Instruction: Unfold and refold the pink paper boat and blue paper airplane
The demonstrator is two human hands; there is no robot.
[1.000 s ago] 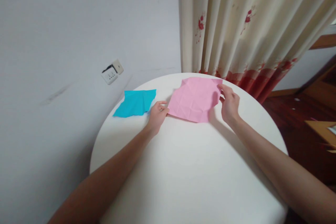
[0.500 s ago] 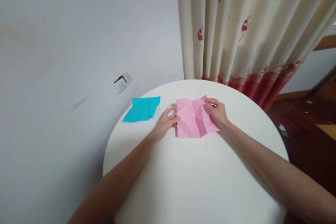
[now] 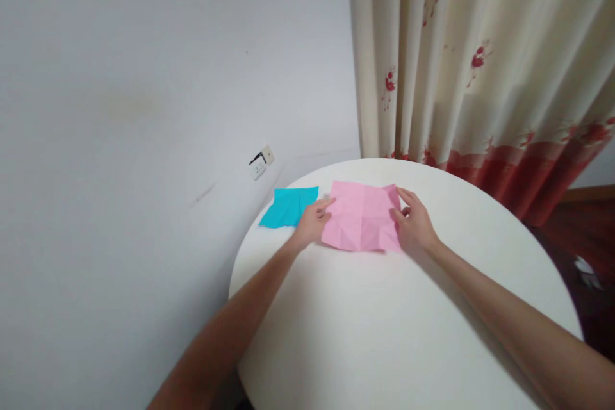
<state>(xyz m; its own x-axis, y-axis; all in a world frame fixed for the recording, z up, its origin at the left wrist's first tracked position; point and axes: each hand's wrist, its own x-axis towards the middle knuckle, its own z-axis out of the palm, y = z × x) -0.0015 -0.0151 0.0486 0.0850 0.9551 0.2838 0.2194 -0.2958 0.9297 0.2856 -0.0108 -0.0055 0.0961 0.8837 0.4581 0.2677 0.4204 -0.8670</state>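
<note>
A creased sheet of pink paper (image 3: 361, 214) is spread out at the far part of the round white table. My left hand (image 3: 313, 221) pinches its left edge between thumb and fingers. On the opposite edge my right hand (image 3: 414, 221) grips the sheet, thumb and fingers closed on the paper. A creased blue sheet of paper (image 3: 291, 207) lies beyond my left hand, which covers its near right corner; no hand holds it.
The white table (image 3: 394, 327) has a curved edge that comes close to the white wall on the left. A power socket (image 3: 258, 168) is set in that wall. A cream curtain with red flowers (image 3: 432, 90) hangs behind the table.
The pink paper has been opened out flatter and wider, its middle folds spread. My right hand has slid along to its right edge. The whole view has shifted left.
</note>
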